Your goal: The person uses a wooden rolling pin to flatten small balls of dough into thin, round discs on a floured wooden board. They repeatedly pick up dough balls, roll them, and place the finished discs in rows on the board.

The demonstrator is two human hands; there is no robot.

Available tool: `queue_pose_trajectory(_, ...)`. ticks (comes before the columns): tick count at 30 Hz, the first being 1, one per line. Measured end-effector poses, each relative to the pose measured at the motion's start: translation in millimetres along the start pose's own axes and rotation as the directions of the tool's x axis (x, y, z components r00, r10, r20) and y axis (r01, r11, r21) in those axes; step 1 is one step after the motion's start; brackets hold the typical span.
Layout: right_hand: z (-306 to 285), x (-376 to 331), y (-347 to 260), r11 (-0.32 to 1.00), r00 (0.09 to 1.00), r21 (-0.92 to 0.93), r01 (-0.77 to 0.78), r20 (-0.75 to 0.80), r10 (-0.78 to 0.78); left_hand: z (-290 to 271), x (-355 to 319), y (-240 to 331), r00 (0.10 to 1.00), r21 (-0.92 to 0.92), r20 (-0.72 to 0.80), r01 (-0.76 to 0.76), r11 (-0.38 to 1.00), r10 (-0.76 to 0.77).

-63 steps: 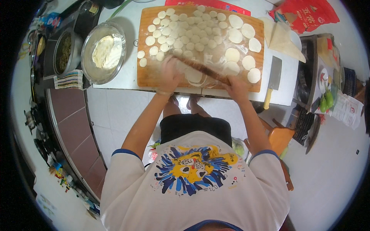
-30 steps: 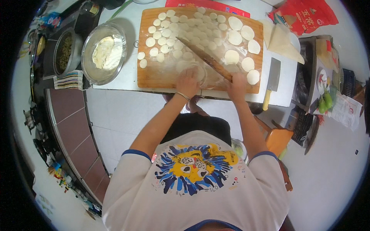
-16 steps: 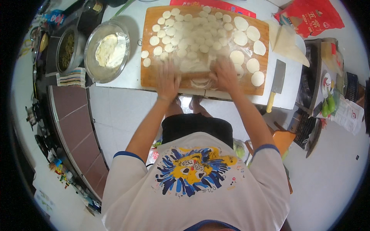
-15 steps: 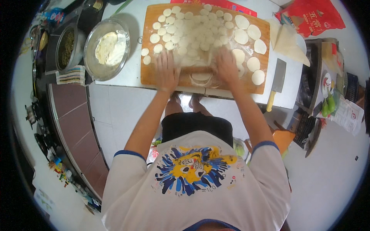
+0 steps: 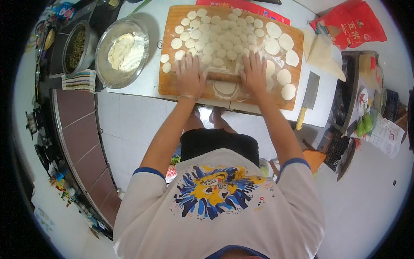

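A wooden rolling pin [image 5: 224, 77] lies crosswise near the front of a floured wooden board [image 5: 168, 85]. My left hand [image 5: 190, 78] rests flat over its left end, fingers stretched forward. Over the other end lies my right hand [image 5: 255, 74], also flat with its fingers spread. Just in front of the pin, on my side, is a round flattened dough piece [image 5: 225, 89]. Many small dough discs [image 5: 177, 43] cover the board's left and middle, beyond my hands. Larger thin dough rounds [image 5: 286, 42] lie along its right side, some overlapping near my right hand.
A metal bowl [image 5: 101, 69] with dough and flour stands left of the board, beside a pot [image 5: 89, 56] of dark green filling. A cleaver [image 5: 311, 93] lies on the right, its handle toward the table's front edge. Beyond it is a red bag [image 5: 351, 26].
Both hands were blurred by motion and are now sharper, still over the rolling pin. The fingers of my right hand look more spread. The view has shifted slightly.
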State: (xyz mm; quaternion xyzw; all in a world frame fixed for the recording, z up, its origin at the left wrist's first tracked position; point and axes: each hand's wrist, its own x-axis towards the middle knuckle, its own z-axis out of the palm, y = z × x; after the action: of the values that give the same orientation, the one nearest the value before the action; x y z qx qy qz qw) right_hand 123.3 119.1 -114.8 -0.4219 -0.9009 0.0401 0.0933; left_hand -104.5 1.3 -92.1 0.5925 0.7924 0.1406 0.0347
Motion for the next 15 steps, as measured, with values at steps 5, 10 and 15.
queue_pose_trajectory(5, -11, -58, -6, 0.967, 0.967, 0.156, 0.203, 0.125, -0.223, 3, -78, -8, 0.995, -0.136, 0.057, -0.079, 0.988, 0.087)
queue_pose_trajectory(10, -28, -39, 1, 0.981, 0.971, 0.193, 0.008, 0.233, -0.054, -5, -60, 11, 0.929, -0.266, -0.168, -0.366, 0.892, 0.331)
queue_pose_trajectory(15, -47, -62, 27, 0.953, 0.968, 0.239, -0.185, -0.124, 0.219, 32, -17, 53, 0.891, -0.263, -0.103, -0.454, 0.852, 0.443)
